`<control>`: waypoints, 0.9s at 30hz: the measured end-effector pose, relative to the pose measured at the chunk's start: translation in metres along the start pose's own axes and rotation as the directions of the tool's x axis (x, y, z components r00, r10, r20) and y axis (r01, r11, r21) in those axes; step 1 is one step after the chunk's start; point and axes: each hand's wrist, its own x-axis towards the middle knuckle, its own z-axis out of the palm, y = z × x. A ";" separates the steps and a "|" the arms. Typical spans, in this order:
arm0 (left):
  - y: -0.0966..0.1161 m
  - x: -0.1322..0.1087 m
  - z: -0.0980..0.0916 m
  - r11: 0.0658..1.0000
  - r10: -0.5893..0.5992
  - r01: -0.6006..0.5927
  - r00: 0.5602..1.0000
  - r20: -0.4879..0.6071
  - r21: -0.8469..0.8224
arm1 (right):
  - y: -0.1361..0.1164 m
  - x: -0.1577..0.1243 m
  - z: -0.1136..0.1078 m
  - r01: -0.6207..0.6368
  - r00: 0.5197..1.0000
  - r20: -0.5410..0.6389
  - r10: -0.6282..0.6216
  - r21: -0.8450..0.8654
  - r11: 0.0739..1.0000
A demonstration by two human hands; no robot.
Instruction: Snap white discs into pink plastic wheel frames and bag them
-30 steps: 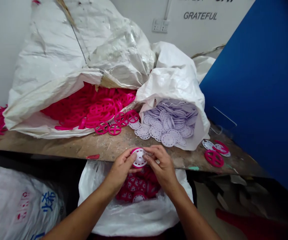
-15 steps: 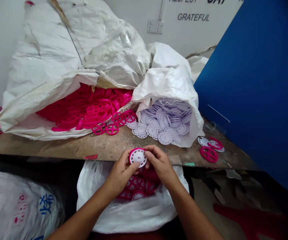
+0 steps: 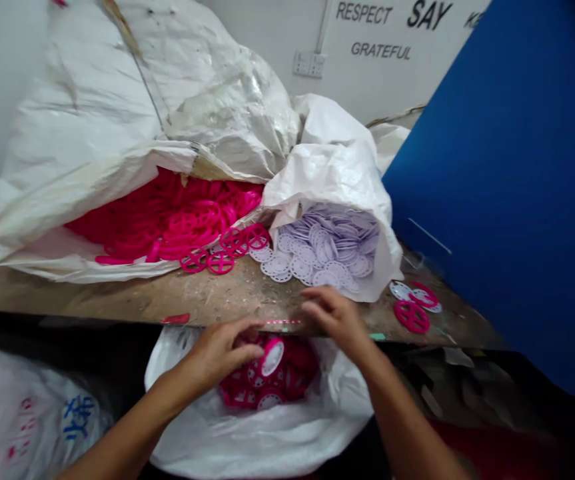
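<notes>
My left hand [image 3: 214, 353] is over the open white bag [image 3: 267, 433] below the table edge. Its fingertips pinch the rim of a pink wheel with a white disc pressed into it [image 3: 272, 357]. The wheel is tilted on edge just above several similar assembled wheels [image 3: 252, 390] in the bag. My right hand [image 3: 337, 319] hovers over the table's front edge with nothing in it, fingers spread and slightly blurred. It points toward the white perforated discs [image 3: 327, 250] spilling from a small white sack [image 3: 337, 173].
A large white sack [image 3: 92, 167] full of pink spoked rings [image 3: 177, 217] lies at the back left of the worn wooden table [image 3: 117, 297]. Loose rings and discs [image 3: 412, 303] sit at the right. A blue panel [image 3: 517, 167] stands on the right. Another printed bag [image 3: 27, 413] is at the lower left.
Both hands held the wheel together above the table edge. Now my left hand has lowered it into the bag, and my right hand has let go and moved up toward the white discs.
</notes>
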 end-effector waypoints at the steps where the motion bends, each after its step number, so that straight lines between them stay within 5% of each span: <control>1: -0.001 0.004 -0.011 0.990 0.024 -0.009 0.994 -0.108 0.138 | 0.009 0.008 -0.008 -0.022 0.993 -0.120 0.004 -0.144 0.989; 4: -0.012 0.024 -0.043 0.860 0.200 0.028 0.900 -0.387 0.510 | 0.034 0.027 -0.022 -0.116 0.980 -0.198 0.020 -0.483 0.868; 7: -0.028 0.049 -0.065 0.693 0.304 0.105 0.854 -0.421 0.714 | 0.051 0.031 -0.023 -0.073 0.994 -0.109 0.011 -0.579 0.812; 14: -0.041 0.086 -0.083 0.629 0.241 0.219 0.858 -0.454 0.746 | 0.061 0.033 -0.023 -0.084 0.981 -0.193 0.007 -0.395 0.915; 22: -0.033 0.073 -0.083 0.667 0.185 0.155 0.913 -0.364 0.729 | 0.035 0.015 -0.018 -0.120 0.940 -0.333 0.070 -0.131 0.984; 27: -0.032 0.070 -0.074 0.722 0.179 0.124 0.917 -0.357 0.681 | 0.015 -0.001 -0.001 -0.062 0.966 -0.239 0.100 0.162 0.985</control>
